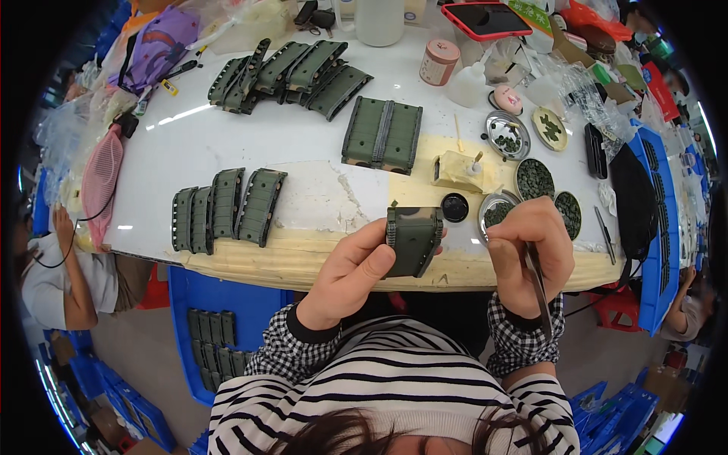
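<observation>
Above the white tabletop [303, 144], the left hand [346, 273] grips a green part [414, 254], likely light, stiff, best edge-held, while the right hand [542, 246] pinches tweezers [541, 292].

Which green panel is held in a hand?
The panel in the left hand; other panels rest on the table or in the lower-left blue tray.

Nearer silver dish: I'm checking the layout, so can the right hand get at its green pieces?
Likely yes: the right hand, with a metal tool, is near the dish, its green pieces uncovered.
</observation>
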